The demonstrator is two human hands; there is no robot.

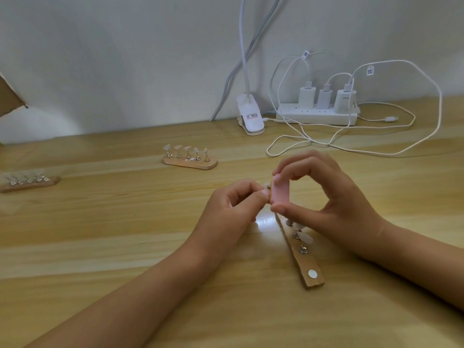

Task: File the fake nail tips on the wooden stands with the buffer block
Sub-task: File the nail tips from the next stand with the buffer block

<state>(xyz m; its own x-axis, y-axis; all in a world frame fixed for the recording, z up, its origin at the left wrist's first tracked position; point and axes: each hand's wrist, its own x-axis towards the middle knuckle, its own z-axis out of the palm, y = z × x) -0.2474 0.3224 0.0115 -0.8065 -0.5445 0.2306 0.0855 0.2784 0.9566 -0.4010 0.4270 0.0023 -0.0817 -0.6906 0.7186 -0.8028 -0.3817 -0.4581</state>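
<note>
The right hand (334, 197) grips the buffer block (281, 193) just above the near wooden stand (313, 280), the left hand (231, 209) pinching a nail tip (268, 185) against its left edge, with bare tabletop (125, 222) between them and the second stand (190, 163) farther back.

We have one view only: head-worn, wide-angle (straight lines bow near the edges). It faces forward and down across the desk (100, 234) to the wall (125, 59) behind. Close range: left hand (231, 207) and right hand (334, 202) sit mid-frame, forearms (150, 285) running off the bottom and right edges.
</note>
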